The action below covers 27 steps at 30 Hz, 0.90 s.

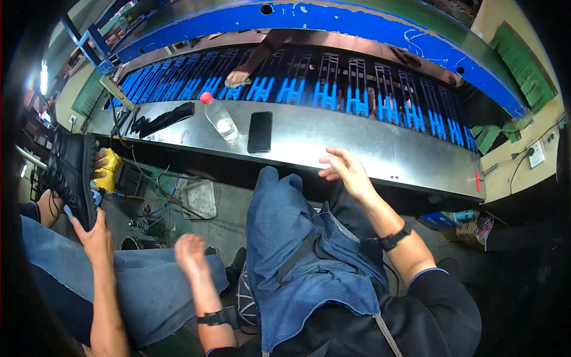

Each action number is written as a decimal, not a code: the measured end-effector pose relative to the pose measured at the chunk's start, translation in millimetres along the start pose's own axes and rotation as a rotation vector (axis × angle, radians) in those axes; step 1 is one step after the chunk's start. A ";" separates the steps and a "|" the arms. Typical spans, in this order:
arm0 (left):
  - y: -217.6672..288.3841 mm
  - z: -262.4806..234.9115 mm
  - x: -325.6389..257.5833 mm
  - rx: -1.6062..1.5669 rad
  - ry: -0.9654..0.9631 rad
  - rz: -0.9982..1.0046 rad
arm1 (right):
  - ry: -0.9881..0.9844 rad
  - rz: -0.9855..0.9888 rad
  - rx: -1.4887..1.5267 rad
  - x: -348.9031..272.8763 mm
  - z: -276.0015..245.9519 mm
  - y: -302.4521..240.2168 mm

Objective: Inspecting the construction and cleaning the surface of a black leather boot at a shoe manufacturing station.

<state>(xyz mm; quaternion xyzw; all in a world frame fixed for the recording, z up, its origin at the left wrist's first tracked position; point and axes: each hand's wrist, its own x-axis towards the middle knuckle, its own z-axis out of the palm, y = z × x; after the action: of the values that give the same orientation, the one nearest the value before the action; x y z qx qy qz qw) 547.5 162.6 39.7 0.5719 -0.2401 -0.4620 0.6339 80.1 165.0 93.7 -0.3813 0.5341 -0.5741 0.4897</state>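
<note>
My right hand [348,172] is raised over the near edge of the metal bench, fingers apart and holding nothing. Beside my apron-covered lap, my left hand [191,253] hangs in the air; motion smears its fingers, so I cannot tell whether they are closed. A black phone [260,132] lies on the bench in front of my right hand, to its left. Next to the phone is a clear bottle with a red cap [221,122]. At my left, a co-worker's hand [96,238] grips a black lace-up shoe [74,178].
A conveyor with blue-tipped slats [291,92] runs behind the metal bench [357,149], under a blue beam [226,24]. Another person's hand [238,77] reaches over the slats. Black cloth-like material [163,121] lies at the bench's left. Boxes [458,223] stand below at right.
</note>
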 end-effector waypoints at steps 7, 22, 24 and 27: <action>18.9 228.1 -163.1 0.510 -1.128 0.455 | 0.139 0.154 0.702 87.7 49.7 41.5; -30.3 222.7 -190.9 0.656 -1.193 0.757 | 0.200 0.199 0.537 89.4 50.3 79.5; -34.8 221.9 -189.7 0.643 -1.225 0.751 | 0.219 0.214 0.524 88.2 50.8 78.5; -34.0 210.7 -183.4 0.615 -1.219 0.802 | 0.157 0.209 0.517 82.9 51.5 86.6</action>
<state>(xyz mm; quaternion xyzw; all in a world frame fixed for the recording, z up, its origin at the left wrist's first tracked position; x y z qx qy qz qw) 277.5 217.1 97.1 0.2373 -0.8497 -0.3431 0.3224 123.9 76.6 8.3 -0.1409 0.4427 -0.6653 0.5844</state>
